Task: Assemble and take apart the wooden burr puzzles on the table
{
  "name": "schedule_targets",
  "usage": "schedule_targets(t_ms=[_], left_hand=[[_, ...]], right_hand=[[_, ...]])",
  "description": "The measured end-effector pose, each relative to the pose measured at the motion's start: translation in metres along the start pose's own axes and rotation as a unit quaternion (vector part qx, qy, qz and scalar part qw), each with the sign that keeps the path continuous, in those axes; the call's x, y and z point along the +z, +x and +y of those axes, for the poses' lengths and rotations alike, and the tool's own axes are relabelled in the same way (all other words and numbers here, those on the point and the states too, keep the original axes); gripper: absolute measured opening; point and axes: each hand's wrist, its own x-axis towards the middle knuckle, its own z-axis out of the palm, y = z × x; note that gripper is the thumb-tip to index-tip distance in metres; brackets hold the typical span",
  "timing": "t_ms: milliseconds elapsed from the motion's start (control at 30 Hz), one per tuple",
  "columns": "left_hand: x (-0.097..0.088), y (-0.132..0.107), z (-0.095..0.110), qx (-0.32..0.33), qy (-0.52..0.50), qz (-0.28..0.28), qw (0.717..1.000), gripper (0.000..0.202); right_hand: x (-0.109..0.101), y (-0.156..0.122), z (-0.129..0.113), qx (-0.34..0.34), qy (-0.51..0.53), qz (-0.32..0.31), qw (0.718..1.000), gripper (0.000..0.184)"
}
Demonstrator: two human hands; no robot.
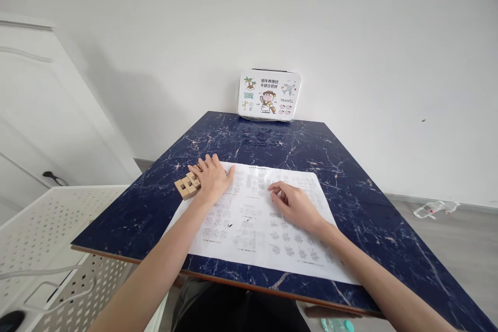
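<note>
A large white printed sheet (257, 218) with rows of small grey diagrams lies on a dark blue marbled table (350, 176). My left hand (212, 176) rests flat on the sheet's upper left corner, fingers stretched out, its outer edge touching a small wooden block puzzle (187, 185) that sits just off the paper. My right hand (293, 205) rests on the middle of the sheet with its fingers loosely curled, fingertips on the paper, holding nothing that I can see.
A white box with cartoon travel pictures (269, 95) leans against the wall at the table's far edge. A white perforated cart (42, 228) with cables stands at the left. A clear plastic item (433, 209) lies on the floor at the right.
</note>
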Motion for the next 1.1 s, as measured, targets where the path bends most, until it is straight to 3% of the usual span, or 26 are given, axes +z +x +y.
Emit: schedule_targets(t_ms=[500,767,933,1100], left_hand=[[-0.007,-0.015,0.017,0.058,-0.024,-0.026,0.998,0.069],[-0.008,-0.026,0.035,0.175,-0.109,-0.046,0.977,0.066],[-0.006,-0.019,0.033,0.148,-0.139,0.028,0.979,0.049],[0.003,-0.014,0.026,0.137,-0.128,-0.019,0.982,0.049]], right_hand=[[0.000,0.000,-0.001,0.002,0.000,0.005,1.000,0.023],[0.001,0.000,-0.003,0.005,0.002,0.007,1.000,0.023],[0.001,0.001,-0.002,0.004,0.001,0.002,1.000,0.022],[0.000,0.001,-0.001,0.003,-0.001,0.000,1.000,0.022]])
